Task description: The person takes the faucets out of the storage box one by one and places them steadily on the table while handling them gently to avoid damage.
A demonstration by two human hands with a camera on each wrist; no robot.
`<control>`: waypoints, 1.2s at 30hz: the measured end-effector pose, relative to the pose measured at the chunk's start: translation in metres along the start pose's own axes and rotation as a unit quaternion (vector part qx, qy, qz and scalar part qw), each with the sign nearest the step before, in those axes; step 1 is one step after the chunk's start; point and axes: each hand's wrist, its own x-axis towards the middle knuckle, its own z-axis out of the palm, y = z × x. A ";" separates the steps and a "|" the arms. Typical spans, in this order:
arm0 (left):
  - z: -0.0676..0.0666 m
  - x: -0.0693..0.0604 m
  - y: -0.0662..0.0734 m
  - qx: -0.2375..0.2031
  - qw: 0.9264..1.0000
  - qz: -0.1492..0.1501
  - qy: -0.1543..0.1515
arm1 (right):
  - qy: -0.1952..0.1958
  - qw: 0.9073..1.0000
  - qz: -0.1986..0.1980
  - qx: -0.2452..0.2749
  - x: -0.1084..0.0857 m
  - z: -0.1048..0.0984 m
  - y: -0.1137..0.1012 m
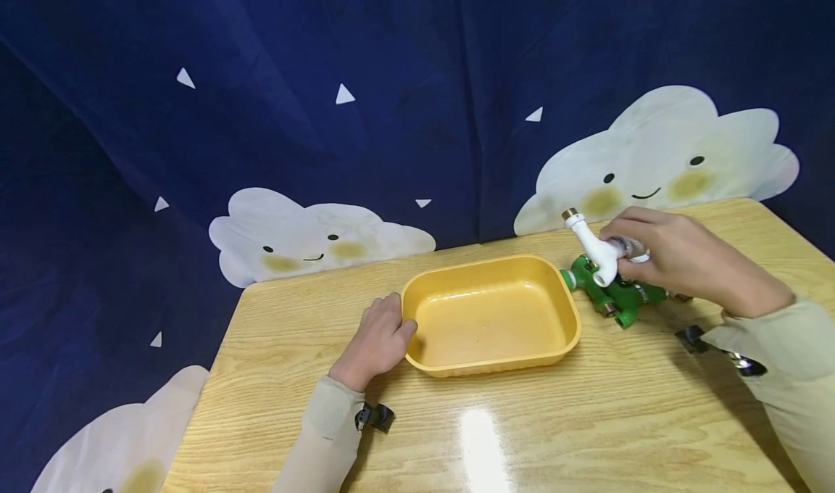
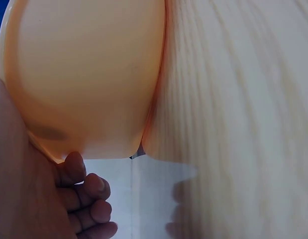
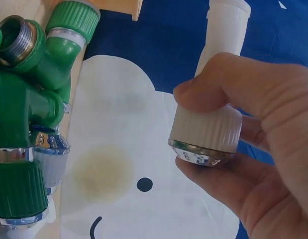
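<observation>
In the head view, my left hand (image 1: pixel 378 337) grips the left rim of an empty yellow plastic tray (image 1: pixel 485 326), thumb over the edge. The left wrist view shows its curled fingers (image 2: pixel 96 211) outside the tray wall. My right hand (image 1: pixel 685 254) holds a white plastic pipe valve (image 1: pixel 592 245) above the table, tilted, with a brass threaded end pointing up and left. In the right wrist view, thumb and fingers pinch its ridged, chrome-edged knob (image 3: pixel 207 124). Just below this hand, several green pipe valves (image 1: pixel 628 303) lie in a pile against the tray's right side.
The wooden table (image 1: pixel 313 304) extends around the tray, with a bright light reflection near its front. Behind it hangs a dark blue curtain (image 1: pixel 391 145) with smiling white clouds and small triangles. A black strap (image 1: pixel 375 417) sits at the left wrist.
</observation>
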 end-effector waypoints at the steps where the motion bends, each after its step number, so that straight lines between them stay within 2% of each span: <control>1: 0.000 0.000 0.000 0.000 1.000 0.001 0.000 | -0.002 1.000 0.001 -0.001 0.000 0.000 0.001; 7: 0.000 0.000 0.000 0.000 1.000 0.001 0.001 | -0.006 1.000 0.005 -0.004 0.000 0.001 0.008; 23: 0.001 0.001 0.000 -0.001 1.000 0.003 0.000 | -0.059 0.996 0.059 0.007 -0.001 0.003 0.020; 30: 0.001 0.003 0.001 0.002 1.000 -0.005 -0.010 | -0.052 0.997 0.054 0.001 0.000 0.002 0.023; 36: 0.000 0.002 0.000 0.004 1.000 0.002 -0.003 | -0.053 0.997 0.054 0.006 0.001 0.003 0.020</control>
